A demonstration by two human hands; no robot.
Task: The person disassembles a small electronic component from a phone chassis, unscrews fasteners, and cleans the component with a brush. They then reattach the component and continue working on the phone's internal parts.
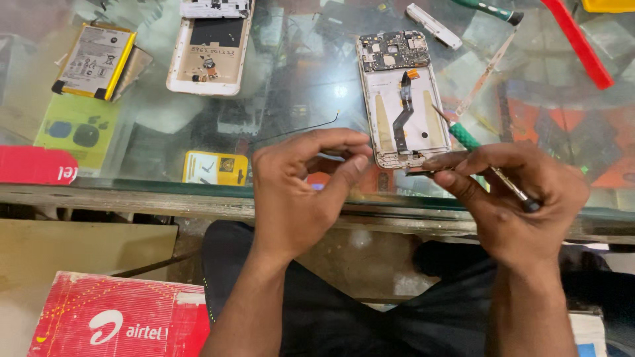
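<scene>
An opened phone [401, 99] lies face down on the glass counter [291, 92], its circuit board and a dark flex cable exposed. My left hand [301, 192] hovers at its lower left corner, thumb and fingers pinched together; whether anything small sits between them I cannot tell. My right hand [516, 205] rests at the phone's lower right corner and grips a green-handled screwdriver [483, 155], its tip angled up toward the phone's right edge. A small dark part [423, 171] lies under my right fingertips at the phone's bottom edge.
A phone battery [92, 61] lies at the far left, a second opened white phone shell [210, 46] beside it. A thin wire [297, 129], tweezers [486, 74], a red tool [579, 43] and a white strip [433, 25] lie on the glass. A red box [119, 317] sits below.
</scene>
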